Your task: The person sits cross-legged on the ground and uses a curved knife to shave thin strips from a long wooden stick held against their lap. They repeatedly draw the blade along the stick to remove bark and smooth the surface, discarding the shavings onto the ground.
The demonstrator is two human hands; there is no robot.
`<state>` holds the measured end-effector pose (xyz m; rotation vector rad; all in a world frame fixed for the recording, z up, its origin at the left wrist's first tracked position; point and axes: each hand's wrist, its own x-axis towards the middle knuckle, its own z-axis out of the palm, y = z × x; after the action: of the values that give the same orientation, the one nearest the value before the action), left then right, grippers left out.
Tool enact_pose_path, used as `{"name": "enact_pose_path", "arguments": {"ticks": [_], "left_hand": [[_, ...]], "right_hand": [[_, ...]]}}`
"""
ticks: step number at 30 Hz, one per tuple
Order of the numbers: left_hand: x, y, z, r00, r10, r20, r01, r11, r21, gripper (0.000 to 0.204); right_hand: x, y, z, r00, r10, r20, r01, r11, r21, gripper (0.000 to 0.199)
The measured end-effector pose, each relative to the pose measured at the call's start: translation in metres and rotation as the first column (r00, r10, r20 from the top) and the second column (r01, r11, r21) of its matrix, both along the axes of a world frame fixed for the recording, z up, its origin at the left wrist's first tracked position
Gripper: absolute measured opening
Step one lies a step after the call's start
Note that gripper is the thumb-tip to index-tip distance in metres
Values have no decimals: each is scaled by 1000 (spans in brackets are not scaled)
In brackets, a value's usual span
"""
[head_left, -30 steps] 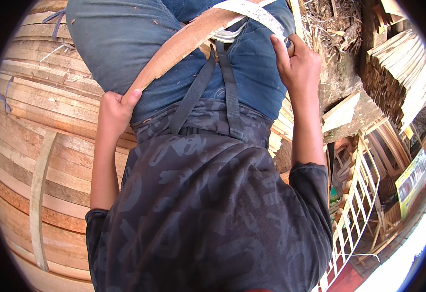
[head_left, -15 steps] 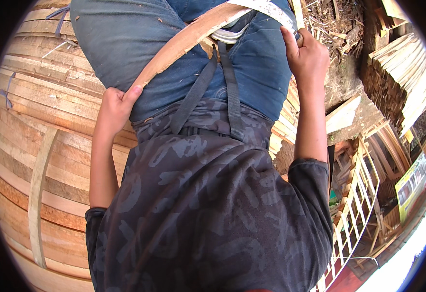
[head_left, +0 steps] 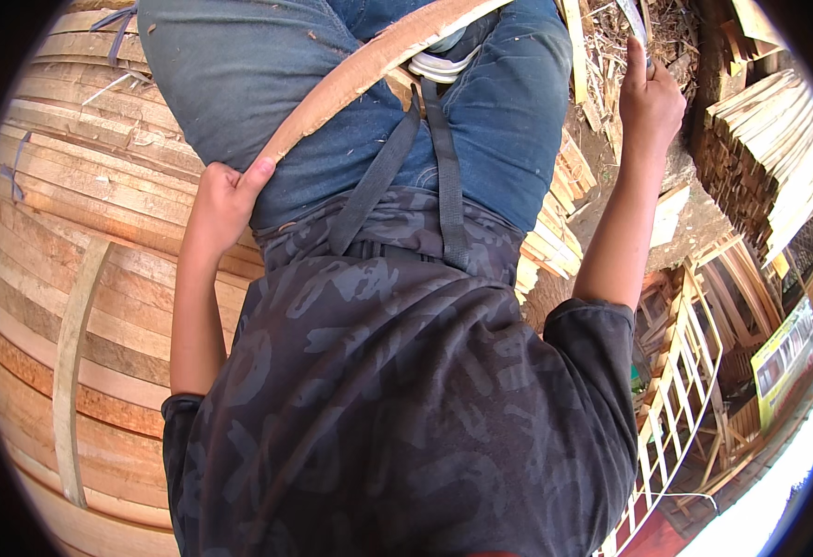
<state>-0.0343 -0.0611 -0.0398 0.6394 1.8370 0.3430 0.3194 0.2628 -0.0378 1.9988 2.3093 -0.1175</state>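
The left hand (head_left: pixel 221 200) grips the lower end of a long curved pale wooden strip (head_left: pixel 360 74) lying across the blue jeans (head_left: pixel 267 74). The right hand (head_left: pixel 650 97) is closed on something thin, perhaps a blade; the step looks like trimming, so the strip needs firm holding.

1. Dark charcoal short-sleeved T-shirt (head_left: pixel 397 418) with a faint grey blotched pattern.
2. Sleeve hems (head_left: pixel 592 316) ending above the elbows; bare forearms below.
3. Faded blue denim jeans (head_left: pixel 267 74), dusted with pale specks.
4. Two dark webbing straps (head_left: pixel 443 176) running from the waist up across the jeans.
5. Left hand (head_left: pixel 222 200) and right hand (head_left: pixel 650 97) ungloved, without rings or a watch.
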Motion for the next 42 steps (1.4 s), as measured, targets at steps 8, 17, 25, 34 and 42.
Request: {"name": "enact_pose_path", "arguments": {"ticks": [8,17,25,34,42], "left_hand": [[5,-6,-2,999,18,-47,-18,1000,4,74],[24,-1,7,924,-79,-375,89,996,10,78],[24,-5,3,903,-81,-421,88,996,-2,78],[28,0,7,875,-102,-474,104,994,-21,80],[27,2,9,893,-80,-442,84,996,-11,76]], "right_hand": [[10,-23,-8,966,-32,-258,31,999,-7,66],[-49,-109,5,785,49,-617,-146,983,-109,27],[-58,-113,18,752,197,-629,-316,945,-82,24],[-55,-115,9,756,139,-640,-274,954,-117,21],[-59,-108,18,764,156,-627,-324,932,-163,19]]}}
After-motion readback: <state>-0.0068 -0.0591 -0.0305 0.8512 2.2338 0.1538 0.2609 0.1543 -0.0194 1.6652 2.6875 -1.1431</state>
